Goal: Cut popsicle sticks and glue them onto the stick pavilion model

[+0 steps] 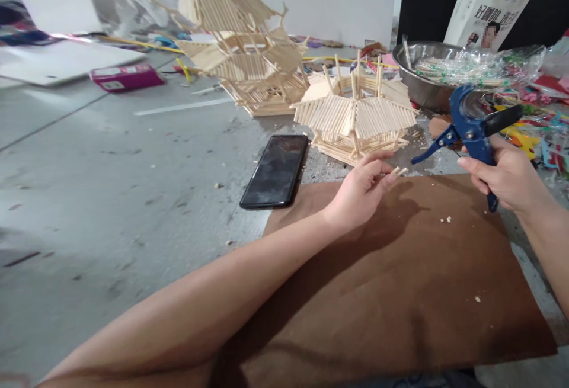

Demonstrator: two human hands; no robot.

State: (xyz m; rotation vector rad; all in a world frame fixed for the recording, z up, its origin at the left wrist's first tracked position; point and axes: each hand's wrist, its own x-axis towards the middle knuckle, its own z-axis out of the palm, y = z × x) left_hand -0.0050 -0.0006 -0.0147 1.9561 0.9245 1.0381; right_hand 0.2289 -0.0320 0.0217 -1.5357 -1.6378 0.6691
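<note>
One sheet (413,281), left hand (361,191) holding two sticks (402,172), right hand (504,172) one cutter (471,132)

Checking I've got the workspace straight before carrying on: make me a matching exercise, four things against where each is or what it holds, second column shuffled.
Things:
1. Blue cutter
2. Short sticks
3. Phone
4. Metal bowl

Places or states:
A. Holding items in clear plastic
B. Gripped in the right hand
C. Lying flat by a corner of the brown sheet
D. Pinched in the left hand

Pairs: 1-B, 2-D, 3-C, 4-A
</note>
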